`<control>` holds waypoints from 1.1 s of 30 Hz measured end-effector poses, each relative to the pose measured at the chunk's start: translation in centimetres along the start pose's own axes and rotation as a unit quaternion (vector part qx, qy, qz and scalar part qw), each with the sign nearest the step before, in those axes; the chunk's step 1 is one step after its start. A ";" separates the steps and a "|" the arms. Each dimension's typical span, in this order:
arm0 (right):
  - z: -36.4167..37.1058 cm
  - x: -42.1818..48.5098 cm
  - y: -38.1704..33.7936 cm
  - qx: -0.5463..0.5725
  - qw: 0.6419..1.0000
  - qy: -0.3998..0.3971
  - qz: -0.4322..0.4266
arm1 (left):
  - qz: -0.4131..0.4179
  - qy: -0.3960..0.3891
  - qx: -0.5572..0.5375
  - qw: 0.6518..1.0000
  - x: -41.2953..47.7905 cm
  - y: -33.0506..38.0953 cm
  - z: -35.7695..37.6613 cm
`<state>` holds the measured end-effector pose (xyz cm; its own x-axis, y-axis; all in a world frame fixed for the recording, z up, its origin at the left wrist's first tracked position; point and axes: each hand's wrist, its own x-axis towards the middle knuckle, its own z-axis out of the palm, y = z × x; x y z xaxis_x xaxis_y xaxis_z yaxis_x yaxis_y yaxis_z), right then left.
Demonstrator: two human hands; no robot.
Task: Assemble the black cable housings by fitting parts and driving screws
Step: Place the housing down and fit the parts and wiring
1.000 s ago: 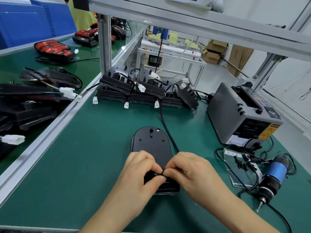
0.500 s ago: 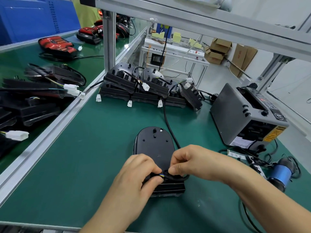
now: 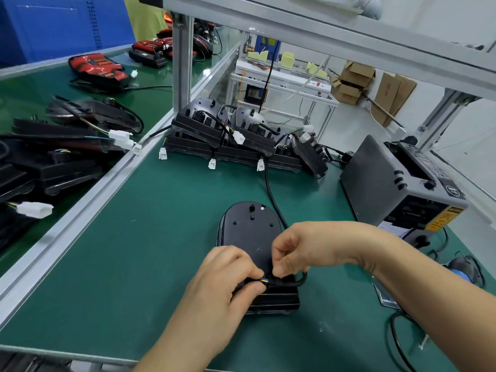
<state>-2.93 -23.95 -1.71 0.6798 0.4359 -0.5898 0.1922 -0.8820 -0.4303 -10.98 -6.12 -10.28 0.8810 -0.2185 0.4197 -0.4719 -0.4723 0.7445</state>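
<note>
On the green surface (image 3: 134, 251), near its front edge, flat and with the rounded end pointing away: one black housing (image 3: 251, 237). Over its near, ribbed end, both hands close together. Curled at the lower left, the left hand (image 3: 220, 285), fingers pinching the short coloured wires (image 3: 264, 280) at the end of the black cable (image 3: 295, 283). Reaching in from the right with a bent wrist, the right hand (image 3: 308, 248), fingers narrowed and gripping that same cable just beside the left thumb (fingertips of the two hands almost touching). From that grip, a tight bend of cable out to the right. Emerging from under the right hand, a black lead past the housing's right side and on toward the rear; whether one and the same cable, impossible to tell. At the rear, beside the aluminium post (image 3: 182, 63), a leaning stack of housings (image 3: 228, 140), with white connectors (image 3: 212, 163) lying in front on short leads. To the right, a grey box-shaped machine (image 3: 389, 183) with a yellow label, well apart from the held housing. Behind the right forearm, mostly hidden, a blue-and-black tool (image 3: 465, 273) with a cord looping over the surface. Beyond the rail on the left, a neighbouring green surface with loosely piled black parts (image 3: 67, 146) and red-and-black parts (image 3: 99, 68) farther back. In the background, cardboard boxes (image 3: 354, 79) on the floor.
</note>
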 end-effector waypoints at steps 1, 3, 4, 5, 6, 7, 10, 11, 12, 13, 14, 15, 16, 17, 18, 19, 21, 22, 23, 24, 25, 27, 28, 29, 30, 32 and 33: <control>0.0 0.1 0.0 0.000 1.000 -0.003 0.000 | 0.000 0.000 0.000 1.000 0.0 0.0 0.0; -0.1 0.2 -0.1 0.007 1.000 -0.011 0.000 | 0.001 0.000 0.001 1.000 0.0 0.0 0.0; -0.2 0.3 -0.2 0.013 1.000 -0.015 0.002 | 0.001 -0.001 0.001 1.000 0.1 0.1 0.0; -0.2 0.4 -0.3 0.017 1.000 -0.019 0.006 | 0.001 -0.001 0.001 1.000 0.1 0.1 0.0; -0.3 0.5 -0.4 0.021 0.999 -0.023 0.010 | 0.001 -0.001 0.001 1.000 0.0 0.0 0.0; -0.3 0.6 -0.5 0.023 0.999 -0.026 0.014 | 0.000 -0.001 0.001 1.000 0.0 0.0 0.0; -0.3 0.8 -0.6 0.011 0.999 -0.032 0.019 | -0.023 0.001 -0.007 1.000 0.3 0.2 0.1; -0.3 0.8 -0.6 0.007 0.999 -0.032 0.019 | -0.038 0.006 0.001 0.999 0.5 0.3 0.3; -0.3 0.8 -0.6 0.008 0.999 -0.032 0.020 | -0.050 0.012 0.017 0.999 0.6 0.4 0.6; -0.3 0.8 -0.6 0.014 0.999 -0.032 0.022 | -0.055 0.018 0.034 0.998 0.8 0.5 1.0; -0.3 0.7 -0.5 0.026 0.999 -0.033 0.023 | -0.052 0.022 0.048 0.997 1.0 0.6 1.4; -0.2 0.7 -0.5 0.040 0.998 -0.035 0.024 | -0.044 0.026 0.056 0.997 1.1 0.7 1.8; -0.2 0.6 -0.5 0.052 0.998 -0.037 0.024 | -0.038 0.030 0.059 0.997 1.2 0.6 2.1; -0.1 0.6 -0.5 0.061 0.997 -0.039 0.025 | -0.034 0.035 0.056 0.997 1.2 0.6 2.3; -0.1 0.6 -0.5 0.065 0.997 -0.040 0.026 | -0.033 0.038 0.052 0.997 1.2 0.5 2.4; -0.1 0.6 -0.5 0.067 0.997 -0.040 0.028 | -0.032 0.039 0.048 0.998 1.1 0.4 2.4; -0.2 0.7 -0.5 0.075 0.996 -0.043 0.030 | -0.023 0.035 0.041 0.998 0.9 0.4 2.2; -0.2 0.7 -0.5 0.078 0.995 -0.045 0.031 | -0.010 0.036 0.042 0.998 0.7 0.5 2.0; -0.2 0.7 -0.5 0.079 0.995 -0.046 0.032 | 0.009 0.039 0.048 0.998 0.5 0.5 1.9; -0.2 0.7 -0.4 0.080 0.995 -0.047 0.033 | 0.033 0.043 0.060 0.997 0.3 0.6 1.8; -0.1 0.7 -0.4 0.082 0.995 -0.046 0.034 | 0.061 0.048 0.078 0.994 0.1 0.6 1.7; -0.1 0.7 -0.4 0.089 0.995 -0.041 0.034 | 0.106 0.067 0.138 0.982 -0.2 0.4 1.8; -0.1 0.6 -0.4 0.091 0.994 -0.040 0.034 | 0.116 0.079 0.178 0.974 -0.4 0.2 2.0; -0.1 0.6 -0.4 0.093 0.994 -0.039 0.034 | 0.119 0.087 0.217 0.965 -0.5 0.1 2.2; 0.0 0.6 -0.4 0.095 0.994 -0.038 0.032 | 0.121 0.090 0.248 0.957 -0.7 0.0 2.3; 0.2 0.5 -0.3 0.099 0.994 -0.031 0.028 | 0.121 0.082 0.285 0.947 -0.9 0.0 2.4; 0.3 0.4 -0.2 0.102 0.994 -0.025 0.024 | 0.115 0.072 0.293 0.947 -0.9 0.0 2.4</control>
<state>-2.90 -23.57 -2.03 0.6474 0.4067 -0.6445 0.0094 -0.8499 -0.5268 -11.73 -8.00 -11.89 0.7238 -0.2745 0.6330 -0.5127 -0.8280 0.2272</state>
